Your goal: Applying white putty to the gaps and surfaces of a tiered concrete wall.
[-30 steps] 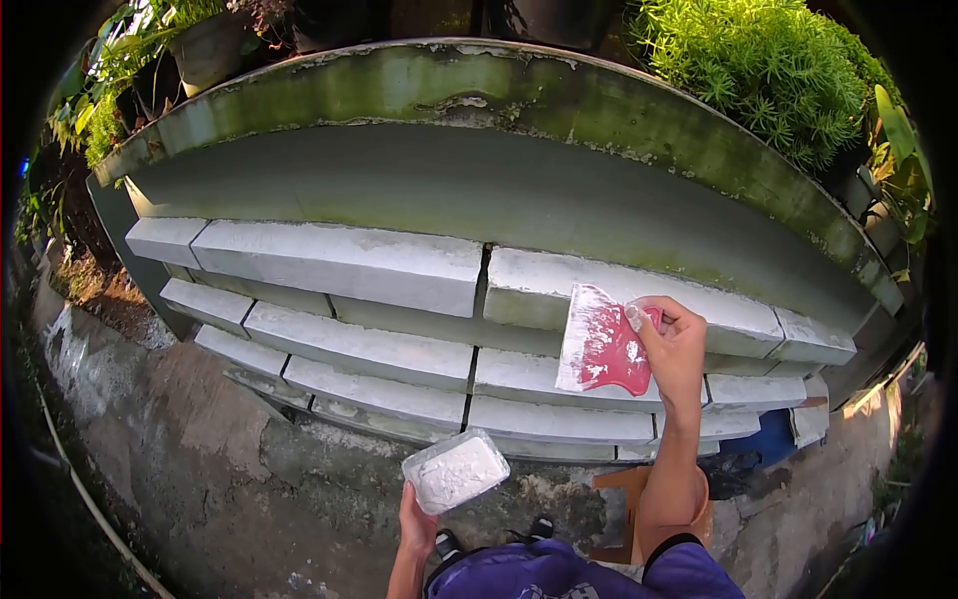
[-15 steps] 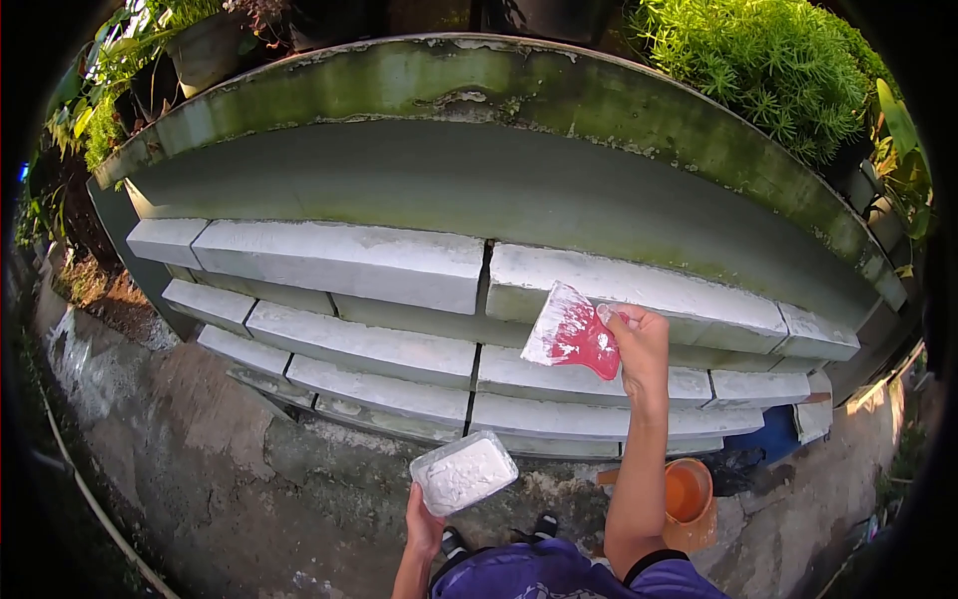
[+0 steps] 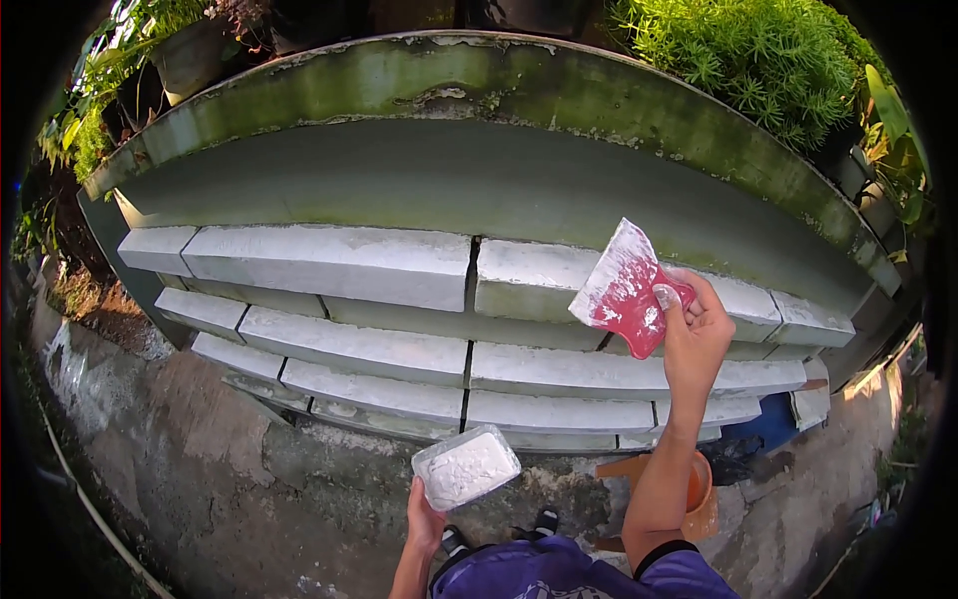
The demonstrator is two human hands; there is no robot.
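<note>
A red putty scraper (image 3: 631,292) smeared with white paste is gripped in my right hand (image 3: 701,324), fingers closed round its handle end. Its flat blade tilts up and to the left in front of the upper right ledge block (image 3: 544,268), whose top is coated white; whether they touch I cannot tell. My left hand (image 3: 425,517) holds a clear rectangular plastic tub (image 3: 467,467) of white paste by its lower left side, below the lowest ledges. Whitened ledge blocks (image 3: 329,252) with dark gaps between them run in stepped rows across the wall.
Overhead curves a mossy concrete rim (image 3: 379,85), with leafy green plants (image 3: 743,65) and a pot (image 3: 190,58) above it. An orange bucket (image 3: 699,489) stands behind my right forearm. Blue sheeting (image 3: 768,424) lies at the lower right. Rough concrete ground (image 3: 190,429) spreads below.
My right hand has moved up and to the right with the scraper, away from the middle gap, and the blade is raised. The left hand and tub stay nearly in place.
</note>
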